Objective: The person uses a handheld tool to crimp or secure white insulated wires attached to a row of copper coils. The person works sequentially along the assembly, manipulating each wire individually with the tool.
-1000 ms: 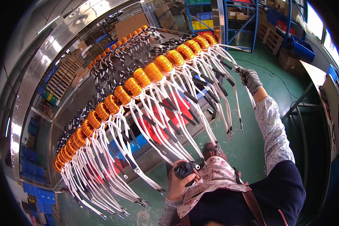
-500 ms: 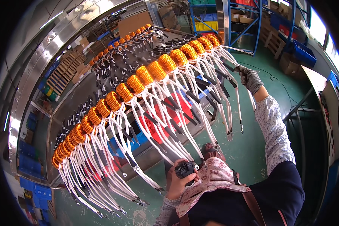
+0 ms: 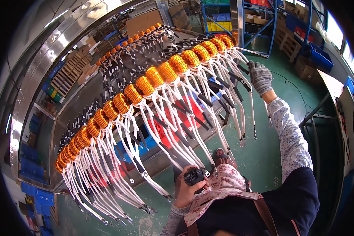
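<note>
A long row of copper-wound ring coils [image 3: 156, 77] runs diagonally before me, with white sleeved leads [image 3: 167, 145] hanging from it. Many leads carry black sleeve pieces and metal lugs at their ends. My right hand [image 3: 260, 78], in a grey knit glove, is at the far right end of the row. Its fingers are closed round a white lead, partly hidden behind the glove. Low in front of my body, my bare left hand [image 3: 186, 192] grips a black blocky object [image 3: 194, 176] whose kind I cannot make out. Lug ends hang right beside it.
Behind the row, a metal table [image 3: 82, 92] holds more coils [image 3: 122, 44] and black-sleeved leads. Red bins [image 3: 165, 128] and a blue bin [image 3: 135, 148] stand beneath the leads. Blue shelving [image 3: 259, 27] is at the far right; a bench [image 3: 334, 92] stands at the right edge.
My right hand has turned so that the back of the glove shows more, and it has moved slightly up. My left hand keeps its grip on the black object. The whole view has shifted slightly.
</note>
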Demonstrator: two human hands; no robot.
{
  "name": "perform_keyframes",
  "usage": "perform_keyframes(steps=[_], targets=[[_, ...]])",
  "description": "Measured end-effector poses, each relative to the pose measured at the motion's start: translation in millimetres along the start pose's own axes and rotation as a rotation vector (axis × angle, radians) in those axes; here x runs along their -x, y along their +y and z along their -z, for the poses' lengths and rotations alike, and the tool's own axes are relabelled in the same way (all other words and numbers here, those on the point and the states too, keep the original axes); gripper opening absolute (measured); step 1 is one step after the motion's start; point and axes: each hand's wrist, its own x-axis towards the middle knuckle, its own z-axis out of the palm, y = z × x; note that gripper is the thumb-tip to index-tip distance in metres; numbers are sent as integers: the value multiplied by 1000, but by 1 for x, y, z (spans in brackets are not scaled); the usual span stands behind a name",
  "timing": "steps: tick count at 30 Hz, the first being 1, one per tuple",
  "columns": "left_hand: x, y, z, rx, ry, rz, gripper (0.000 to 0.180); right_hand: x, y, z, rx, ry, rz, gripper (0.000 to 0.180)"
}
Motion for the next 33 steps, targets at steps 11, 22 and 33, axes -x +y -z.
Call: perform_keyframes(steps=[11, 22, 33], targets=[[-2, 5, -11, -27, -11, 22, 52, -19, 34, -29, -1607, -585, -735, 36], [2, 7, -13, 8, 9, 4, 53, -23, 42, -39, -1686, -550, -961, 30], [8, 6, -13, 76, 43, -11, 55, 77, -64, 78, -974, 161, -217, 27]])
